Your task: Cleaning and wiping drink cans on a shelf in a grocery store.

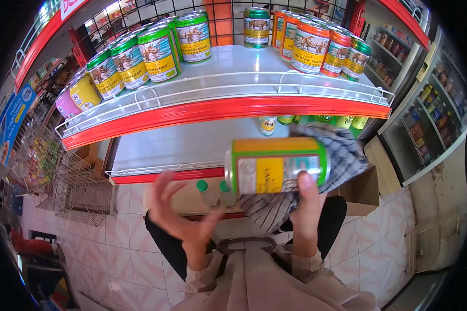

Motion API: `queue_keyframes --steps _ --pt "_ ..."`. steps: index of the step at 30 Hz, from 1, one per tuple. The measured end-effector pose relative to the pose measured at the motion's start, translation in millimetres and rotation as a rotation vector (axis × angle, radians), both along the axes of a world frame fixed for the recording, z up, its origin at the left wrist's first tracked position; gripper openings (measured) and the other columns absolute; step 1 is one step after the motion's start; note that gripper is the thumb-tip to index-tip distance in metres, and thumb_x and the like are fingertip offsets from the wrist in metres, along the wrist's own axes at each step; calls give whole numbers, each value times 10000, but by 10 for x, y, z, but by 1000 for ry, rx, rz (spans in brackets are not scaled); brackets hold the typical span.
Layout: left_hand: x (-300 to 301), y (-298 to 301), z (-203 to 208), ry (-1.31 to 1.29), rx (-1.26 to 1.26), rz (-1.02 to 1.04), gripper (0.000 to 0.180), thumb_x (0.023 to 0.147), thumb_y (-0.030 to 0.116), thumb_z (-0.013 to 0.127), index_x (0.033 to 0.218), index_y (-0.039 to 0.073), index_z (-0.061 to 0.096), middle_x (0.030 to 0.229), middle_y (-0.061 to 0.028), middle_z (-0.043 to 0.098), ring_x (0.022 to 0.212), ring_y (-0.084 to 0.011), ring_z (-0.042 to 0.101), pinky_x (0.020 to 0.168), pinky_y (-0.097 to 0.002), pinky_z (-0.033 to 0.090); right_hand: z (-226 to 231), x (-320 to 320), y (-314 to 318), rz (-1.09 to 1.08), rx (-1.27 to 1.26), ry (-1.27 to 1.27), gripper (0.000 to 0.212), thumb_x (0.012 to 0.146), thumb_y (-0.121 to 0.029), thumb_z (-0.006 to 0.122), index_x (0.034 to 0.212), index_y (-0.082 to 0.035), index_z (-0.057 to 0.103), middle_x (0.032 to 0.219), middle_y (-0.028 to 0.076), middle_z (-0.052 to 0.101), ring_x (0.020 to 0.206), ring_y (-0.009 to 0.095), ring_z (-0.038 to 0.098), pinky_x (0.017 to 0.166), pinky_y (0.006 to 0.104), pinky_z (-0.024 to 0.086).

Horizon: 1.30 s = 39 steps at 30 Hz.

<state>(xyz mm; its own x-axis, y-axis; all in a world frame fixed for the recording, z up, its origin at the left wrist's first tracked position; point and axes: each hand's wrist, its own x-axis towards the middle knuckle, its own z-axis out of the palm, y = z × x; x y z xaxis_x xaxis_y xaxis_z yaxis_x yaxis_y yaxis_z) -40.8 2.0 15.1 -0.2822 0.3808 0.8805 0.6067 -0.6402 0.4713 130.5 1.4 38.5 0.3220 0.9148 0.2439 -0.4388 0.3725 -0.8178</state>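
My right hand [308,210] grips a green-rimmed drink can [271,167], thumb on its side; the can lies sideways, its label yellow and white. A blue-grey striped cloth [346,150] is bunched behind and below the can in the same hand. To the left, my left hand [179,220] is open and slightly blurred, fingers spread, with nothing in it. It is apart from the can, near two clear bottles with green caps [208,196] on the lowest level. Similar green cans [158,54] stand in rows on the upper shelf's left side.
The upper shelf [223,70] has a white wire rail and a red front edge [228,110]. Orange cans [310,47] stand at its right. Small bottles [268,125] sit on the lower shelf. A wire basket [80,192] is at left, a cardboard box [363,192] and glass-door fridge [425,119] at right.
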Motion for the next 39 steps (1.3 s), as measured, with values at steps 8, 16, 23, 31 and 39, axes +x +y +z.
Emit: queue_keyframes --steps 8,16,23,31,39 --pt "-738 28 -1047 -698 52 442 380 892 231 403 1166 -25 339 1040 -144 444 863 -179 458 673 -263 402 866 296 637 -446 483 -630 395 722 -89 698 1060 34 535 1001 74 571 881 151 560 797 280 448" --pt "-725 95 -1991 -634 -275 444 351 940 298 350 1090 -17 388 981 -94 466 739 -142 446 613 -238 371 1523 473 1704 -720 779 -1435 545 645 -343 752 1015 9 560 966 134 614 876 200 596 797 318 462" --pt "-735 125 -2047 -698 -314 387 360 944 316 330 1101 -2 389 966 -77 463 784 -143 443 623 -252 358 1787 399 2194 -315 568 -1761 696 618 -498 700 1034 35 536 878 216 618 829 331 610 758 385 477" --pt "-775 148 -2099 -702 -339 400 364 944 331 315 1099 10 393 961 -71 461 795 -149 443 637 -270 357 1901 329 2554 -102 259 -1858 723 551 -587 689 966 -2 599 884 206 624 850 302 609 763 351 468" --pt "-791 131 -2088 -716 -369 413 366 941 343 325 1083 16 408 942 -66 463 797 -150 439 642 -265 353 1996 270 2658 -241 200 -2061 784 564 -546 693 1049 51 541 1034 239 562 973 326 551 828 346 440"
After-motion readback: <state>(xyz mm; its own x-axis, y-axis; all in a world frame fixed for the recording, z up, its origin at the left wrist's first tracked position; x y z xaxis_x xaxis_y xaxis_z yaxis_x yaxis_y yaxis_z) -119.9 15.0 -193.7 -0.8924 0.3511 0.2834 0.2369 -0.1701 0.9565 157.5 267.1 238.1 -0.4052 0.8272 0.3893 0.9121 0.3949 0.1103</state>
